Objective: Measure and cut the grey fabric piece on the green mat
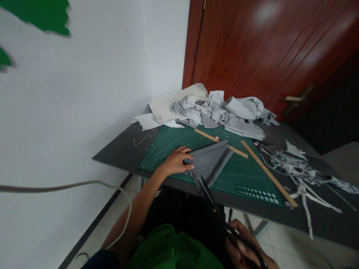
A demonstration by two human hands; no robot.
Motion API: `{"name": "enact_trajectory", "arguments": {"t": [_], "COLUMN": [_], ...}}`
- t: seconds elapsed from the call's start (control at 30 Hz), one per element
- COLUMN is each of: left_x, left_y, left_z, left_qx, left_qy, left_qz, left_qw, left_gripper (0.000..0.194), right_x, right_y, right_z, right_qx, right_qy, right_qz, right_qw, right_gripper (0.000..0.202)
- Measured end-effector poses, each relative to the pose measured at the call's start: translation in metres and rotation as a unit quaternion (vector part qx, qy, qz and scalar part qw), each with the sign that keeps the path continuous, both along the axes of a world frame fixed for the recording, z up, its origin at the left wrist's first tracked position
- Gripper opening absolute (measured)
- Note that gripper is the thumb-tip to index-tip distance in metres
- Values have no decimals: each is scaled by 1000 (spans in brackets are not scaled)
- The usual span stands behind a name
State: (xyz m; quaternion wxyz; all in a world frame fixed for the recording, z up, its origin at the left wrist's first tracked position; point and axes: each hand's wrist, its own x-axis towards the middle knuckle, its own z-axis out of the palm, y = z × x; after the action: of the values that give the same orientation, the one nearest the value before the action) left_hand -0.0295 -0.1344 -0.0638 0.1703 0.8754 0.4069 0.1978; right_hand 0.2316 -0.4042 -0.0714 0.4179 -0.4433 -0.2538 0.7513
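A piece of grey fabric (207, 162) with folded or rolled long edges lies on the green cutting mat (171, 142), its near corner hanging at the table's front edge. My left hand (178, 161) rests on the left end of this fabric, fingers spread and pressing down. Black-handled scissors (209, 198) are gripped by my right hand (244, 243), which is off the table's near side. The blades point up and away, meeting the near edge of the fabric; whether they are parted I cannot tell.
Two wooden rulers, a shorter-looking ruler (238, 151) and a longer-looking ruler (269, 173), lie on the mat. Fabric scraps (196, 108) are heaped at the back, with more strips (291, 160) at the right. A pale cord (95, 182) crosses at left. A wooden door (252, 48) stands behind the table.
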Motion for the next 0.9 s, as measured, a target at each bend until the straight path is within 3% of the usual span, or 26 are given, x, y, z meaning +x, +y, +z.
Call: {"name": "enact_trajectory", "arguments": {"t": [0.3,0.47,0.67,0.9], "left_x": [-11,-12,-6,-1], "left_y": [-3,-2,-7,-11], "left_z": [12,17,14,14], "left_qx": [-65,-75,-69,-60], "left_qy": [94,108,98,120], "left_qz": [-62,-77,-41,-38], "left_qw": [992,988,992,990], "left_gripper": [90,99,91,104], "right_x": [4,-1,-16,-19], "right_y": [13,13,18,19], "right_z": [0,5,21,17], "right_qx": [-26,-42,-54,-41], "right_qy": [-62,-92,-88,-115], "right_qz": [68,51,25,-15], "right_qw": [995,994,994,992], "right_gripper": [46,51,56,56]}}
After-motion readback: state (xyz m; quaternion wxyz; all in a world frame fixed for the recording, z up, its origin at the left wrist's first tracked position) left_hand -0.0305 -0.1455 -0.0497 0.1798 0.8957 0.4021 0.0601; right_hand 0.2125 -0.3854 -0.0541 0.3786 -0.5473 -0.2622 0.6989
